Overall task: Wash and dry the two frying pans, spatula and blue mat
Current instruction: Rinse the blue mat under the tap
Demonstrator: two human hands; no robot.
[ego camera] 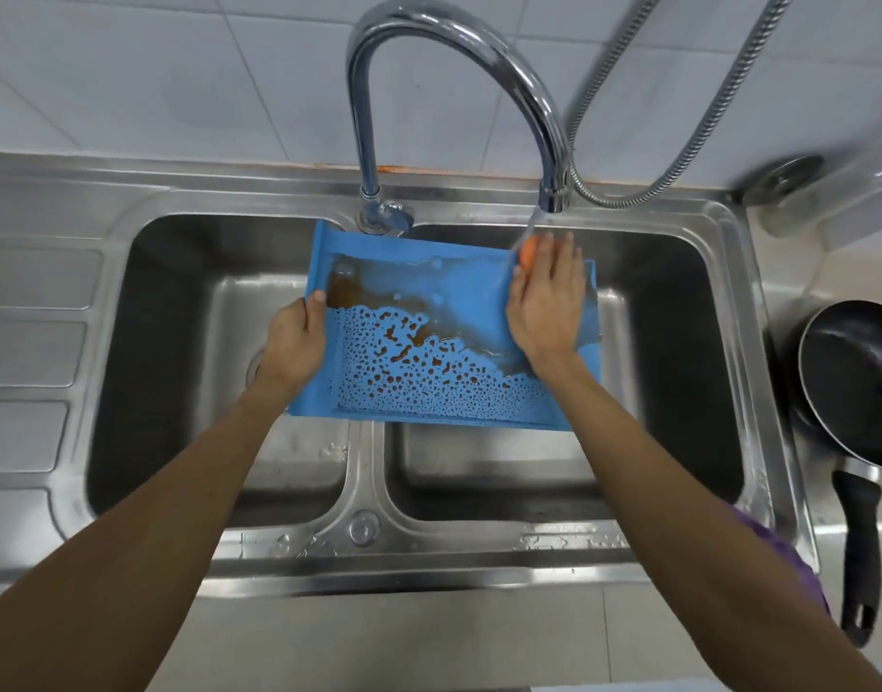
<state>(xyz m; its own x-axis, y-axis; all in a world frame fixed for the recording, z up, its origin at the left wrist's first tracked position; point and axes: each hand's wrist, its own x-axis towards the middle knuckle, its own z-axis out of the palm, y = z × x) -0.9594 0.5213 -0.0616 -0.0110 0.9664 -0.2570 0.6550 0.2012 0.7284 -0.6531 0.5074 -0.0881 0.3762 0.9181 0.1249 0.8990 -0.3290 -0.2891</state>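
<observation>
The blue mat lies tilted across the divider of the double sink, wet with brownish water and many droplets. My left hand grips its left edge, thumb on top. With straight fingers, my right hand presses an orange sponge onto the mat's upper right part. Water from the tap runs onto the sponge and mat. A black frying pan with a black handle sits on the counter at the right. I see no second pan or spatula.
The steel double sink has a ribbed drainboard on its left. A metal shower hose hangs along the tiled wall. A purple cloth lies at the sink's right front edge. A blurred jar stands at the back right.
</observation>
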